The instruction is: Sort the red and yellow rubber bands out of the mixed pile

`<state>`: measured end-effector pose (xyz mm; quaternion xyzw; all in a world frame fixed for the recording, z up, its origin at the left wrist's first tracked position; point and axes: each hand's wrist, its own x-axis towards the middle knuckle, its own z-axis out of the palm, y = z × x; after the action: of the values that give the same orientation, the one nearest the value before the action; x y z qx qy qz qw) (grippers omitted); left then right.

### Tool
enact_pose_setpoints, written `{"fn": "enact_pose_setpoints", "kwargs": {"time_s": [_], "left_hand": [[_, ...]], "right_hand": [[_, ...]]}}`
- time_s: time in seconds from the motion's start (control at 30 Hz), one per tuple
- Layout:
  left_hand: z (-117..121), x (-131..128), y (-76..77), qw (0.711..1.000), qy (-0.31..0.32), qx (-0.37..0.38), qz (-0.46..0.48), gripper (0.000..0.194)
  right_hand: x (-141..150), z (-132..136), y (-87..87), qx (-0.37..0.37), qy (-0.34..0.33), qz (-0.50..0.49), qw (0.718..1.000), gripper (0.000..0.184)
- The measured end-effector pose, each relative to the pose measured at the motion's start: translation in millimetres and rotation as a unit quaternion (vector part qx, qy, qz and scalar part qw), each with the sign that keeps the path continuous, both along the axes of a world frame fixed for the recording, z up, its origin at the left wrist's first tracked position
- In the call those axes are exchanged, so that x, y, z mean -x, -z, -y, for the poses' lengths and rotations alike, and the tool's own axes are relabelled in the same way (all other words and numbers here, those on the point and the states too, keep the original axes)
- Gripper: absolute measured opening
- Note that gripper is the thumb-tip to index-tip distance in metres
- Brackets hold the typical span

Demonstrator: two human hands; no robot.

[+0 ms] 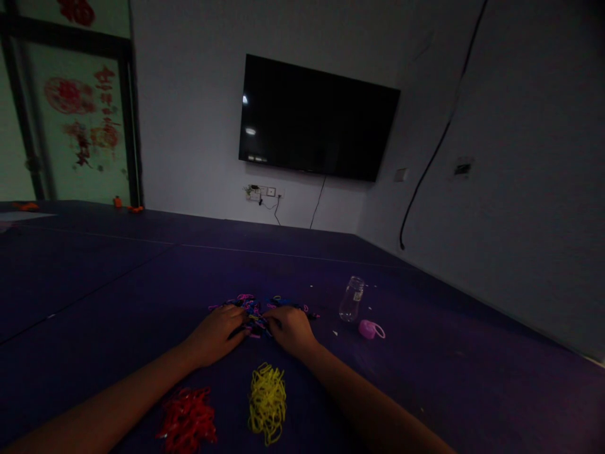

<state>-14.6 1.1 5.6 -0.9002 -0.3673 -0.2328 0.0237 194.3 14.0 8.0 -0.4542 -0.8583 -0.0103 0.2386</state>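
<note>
Both hands are at a loose pile of mixed rubber bands (255,309), mostly blue, pink and black, on a dark purple surface (142,271). My left hand (218,333) lies over the pile's left side, its fingers spread and touching the bands. At the right side, my right hand (289,328) has its thumb and fingers bent together in a pinch at the bands; what is between the fingertips is too small to make out. Nearer to me are a heap of yellow rubber bands (267,402) and, left of it, a heap of red rubber bands (189,419).
A clear open bottle (351,299) stands right of my right hand, with a pink cap with a loop (367,328) beside it. Small white scraps lie around them. Orange objects (135,209) sit at the far left edge. A television (316,120) hangs on the wall.
</note>
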Motion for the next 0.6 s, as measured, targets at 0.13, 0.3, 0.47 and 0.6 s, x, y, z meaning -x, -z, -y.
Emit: {"fn": "enact_pose_setpoints", "kwargs": {"time_s": [0.13, 0.3, 0.47, 0.6], "left_hand": [[-2.3, 1.4, 2.2, 1.0, 0.012, -0.004, 0.013, 0.022], [-5.8, 4.2, 6.4, 0.999, 0.026, -0.003, 0.031, 0.024], [-3.9, 2.9, 4.0, 1.0, 0.011, 0.003, 0.019, 0.023], [-3.0, 1.5, 2.4, 1.0, 0.007, 0.007, 0.018, 0.022]], "right_hand": [[0.4, 0.7, -1.3, 0.002, -0.003, 0.001, 1.0, 0.03], [0.7, 1.1, -1.0, 0.007, 0.006, 0.003, 1.0, 0.03], [0.8, 0.8, -0.1, 0.0, 0.003, -0.002, 1.0, 0.03], [1.1, 0.8, -0.8, 0.003, 0.008, 0.007, 1.0, 0.029]]}}
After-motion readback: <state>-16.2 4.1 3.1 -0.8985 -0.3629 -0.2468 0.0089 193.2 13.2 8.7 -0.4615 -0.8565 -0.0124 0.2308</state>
